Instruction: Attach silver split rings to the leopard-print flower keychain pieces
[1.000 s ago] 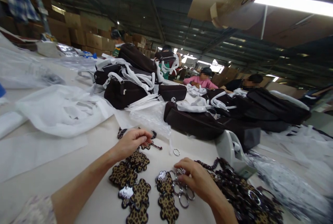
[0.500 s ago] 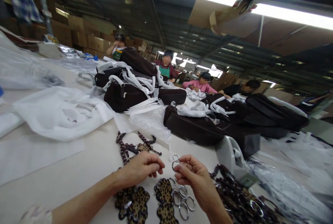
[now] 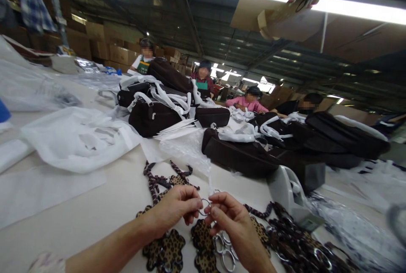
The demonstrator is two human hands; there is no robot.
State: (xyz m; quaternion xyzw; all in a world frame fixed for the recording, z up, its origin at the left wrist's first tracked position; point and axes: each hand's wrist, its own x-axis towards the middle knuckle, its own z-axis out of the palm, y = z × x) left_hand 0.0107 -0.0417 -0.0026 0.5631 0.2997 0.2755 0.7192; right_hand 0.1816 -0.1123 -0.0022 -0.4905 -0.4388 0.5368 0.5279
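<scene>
Between my hands is a silver metal ring [image 3: 204, 207]. My left hand [image 3: 179, 205] pinches its left side between thumb and forefinger. The fingers of my right hand [image 3: 229, 213] close on its right side. Below them lie leopard-print flower-shaped pieces [image 3: 168, 249] with dark edges, in two groups. More silver rings [image 3: 227, 260] lie loosely under my right hand, partly hidden by it. Beyond my left hand are leopard-print straps [image 3: 152, 184]. A heap of dark patterned pieces with rings [image 3: 298, 243] sits to the right of my right hand.
A grey tape dispenser [image 3: 287, 192] stands to the right. Dark bags [image 3: 237, 154] with white-wrapped straps are piled across the table. Clear and white plastic wrapping [image 3: 79, 137] spreads at left, more at right. Several people sit or stand beyond the bags; cardboard boxes are stacked behind.
My left hand has come to the ring and now pinches it. Half a second ago only my right hand held a ring, and the hands were apart.
</scene>
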